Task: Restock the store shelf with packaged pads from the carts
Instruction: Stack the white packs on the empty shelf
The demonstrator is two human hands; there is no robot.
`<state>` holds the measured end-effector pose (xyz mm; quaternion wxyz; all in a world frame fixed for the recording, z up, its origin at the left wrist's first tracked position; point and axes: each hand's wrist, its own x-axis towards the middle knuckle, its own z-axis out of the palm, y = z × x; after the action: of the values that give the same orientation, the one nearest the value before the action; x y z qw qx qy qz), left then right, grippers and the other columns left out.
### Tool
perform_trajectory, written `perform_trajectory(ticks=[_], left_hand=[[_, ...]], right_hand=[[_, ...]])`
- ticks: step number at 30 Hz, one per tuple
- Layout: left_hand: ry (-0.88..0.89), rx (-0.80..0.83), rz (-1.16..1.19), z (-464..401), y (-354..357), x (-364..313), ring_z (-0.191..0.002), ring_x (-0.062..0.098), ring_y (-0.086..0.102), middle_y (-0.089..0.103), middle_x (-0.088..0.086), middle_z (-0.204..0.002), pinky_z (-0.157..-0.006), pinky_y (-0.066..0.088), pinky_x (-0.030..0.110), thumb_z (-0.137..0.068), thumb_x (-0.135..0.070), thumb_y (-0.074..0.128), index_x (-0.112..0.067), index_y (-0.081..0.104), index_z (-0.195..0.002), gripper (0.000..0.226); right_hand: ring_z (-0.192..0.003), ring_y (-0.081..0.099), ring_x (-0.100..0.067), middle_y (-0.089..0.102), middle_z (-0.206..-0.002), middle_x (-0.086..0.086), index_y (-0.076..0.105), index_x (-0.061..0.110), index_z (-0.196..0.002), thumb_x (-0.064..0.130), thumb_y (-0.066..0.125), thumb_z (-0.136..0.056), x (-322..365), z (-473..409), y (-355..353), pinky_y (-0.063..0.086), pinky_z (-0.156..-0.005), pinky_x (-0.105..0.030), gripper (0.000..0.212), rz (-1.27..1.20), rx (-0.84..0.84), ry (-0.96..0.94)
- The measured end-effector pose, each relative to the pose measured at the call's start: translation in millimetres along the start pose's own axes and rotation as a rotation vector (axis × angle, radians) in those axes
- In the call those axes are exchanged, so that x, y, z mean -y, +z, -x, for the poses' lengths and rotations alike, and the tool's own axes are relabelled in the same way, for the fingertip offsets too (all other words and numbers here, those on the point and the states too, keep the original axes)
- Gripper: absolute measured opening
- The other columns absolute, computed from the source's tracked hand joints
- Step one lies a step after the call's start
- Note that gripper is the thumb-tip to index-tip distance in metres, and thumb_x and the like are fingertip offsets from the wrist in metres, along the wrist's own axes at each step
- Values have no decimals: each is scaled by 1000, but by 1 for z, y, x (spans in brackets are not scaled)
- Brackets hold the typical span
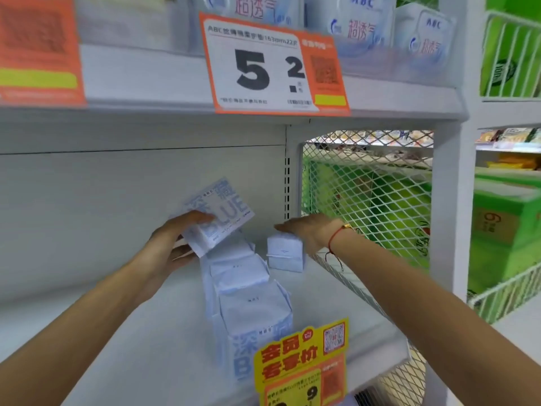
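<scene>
- Left hand (pixel 172 244) grips a tilted pad pack (pixel 218 213), printed "BLUE", lifted above the far end of the pack row (pixel 248 291) on the shelf (pixel 123 326).
- Right hand (pixel 307 230), fingers straight and holding nothing, rests flat atop a single pack (pixel 285 252) just right of the row.
- Judgement: square the tilted pack upright before setting it down behind the row; keep the right hand steadying its neighbour.
- Shelf is pale, smooth, mostly bare left of the row; mesh panel (pixel 369 200) right of it; price tag (pixel 263 68) above.
</scene>
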<state>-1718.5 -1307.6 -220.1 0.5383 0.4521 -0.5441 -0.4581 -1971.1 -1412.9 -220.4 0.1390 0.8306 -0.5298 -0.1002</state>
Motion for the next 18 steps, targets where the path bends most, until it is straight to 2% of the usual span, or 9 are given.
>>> perform_trajectory(ticks=[2,4,6,8,10,13,15,17,18], left_hand=[[-9,-4,3,-2,-4,3,-86,12,65,68,-9,-98,-81,48,27,-43,-44,70,-28,74,-86,46],[-19,-19,-6,-2,-6,8,-80,9,67,71,-11,-91,-76,48,25,-42,-44,71,-27,74,-85,46],[-17,-46,-14,-1,-5,12,-82,8,67,72,-13,-90,-74,47,23,-40,-42,72,-25,73,-91,54],[6,-94,-8,-1,-3,15,-89,10,67,73,-11,-94,-75,47,22,-41,-37,75,-22,70,-102,63],[53,-143,-11,-1,-1,17,-92,10,66,72,-8,-99,-74,46,21,-41,-33,76,-21,66,-108,69],[136,-241,0,-4,2,22,-100,11,64,70,-5,-108,-79,45,22,-42,-29,79,-20,60,-115,76],[191,-341,47,-8,7,27,-97,8,62,68,-5,-107,-76,46,18,-49,-19,81,-18,56,-117,72],[259,-474,82,-9,14,30,-89,0,60,64,-7,-104,-66,47,8,-61,-5,81,-16,52,-116,63],[297,-533,91,-10,17,32,-89,-2,59,63,-5,-106,-66,48,6,-65,0,80,-15,51,-117,61]], right_hand=[[-121,52,-33,34,-146,-8,16,37,-149,30,57,-87,2,-7,9,46,-93,-39,75,-13,-64,18],[-106,60,-35,35,-141,-12,21,37,-146,39,57,-86,4,-6,15,47,-81,-35,70,-29,-144,55],[-101,61,-32,34,-140,-13,27,27,-143,41,65,-82,7,0,18,46,-75,-32,74,-12,-218,113],[-105,59,-32,29,-141,-14,28,14,-140,38,76,-73,13,5,20,45,-75,-33,86,-43,-236,152],[-113,53,-34,24,-142,-14,24,8,-139,29,82,-67,17,10,16,46,-83,-35,95,-159,-138,130],[-102,51,-29,39,-134,-15,30,8,-135,7,70,-77,14,16,5,42,-75,-30,71,-382,-9,70],[-105,51,-27,47,-130,-14,34,10,-137,3,64,-81,9,22,5,39,-75,-26,64,-359,-83,47],[-114,52,-26,49,-130,-9,40,16,-139,12,66,-84,8,26,13,41,-83,-28,61,-274,-180,30],[-115,52,-26,50,-129,-8,44,19,-138,18,66,-85,9,27,18,42,-86,-30,58,-245,-221,30]])
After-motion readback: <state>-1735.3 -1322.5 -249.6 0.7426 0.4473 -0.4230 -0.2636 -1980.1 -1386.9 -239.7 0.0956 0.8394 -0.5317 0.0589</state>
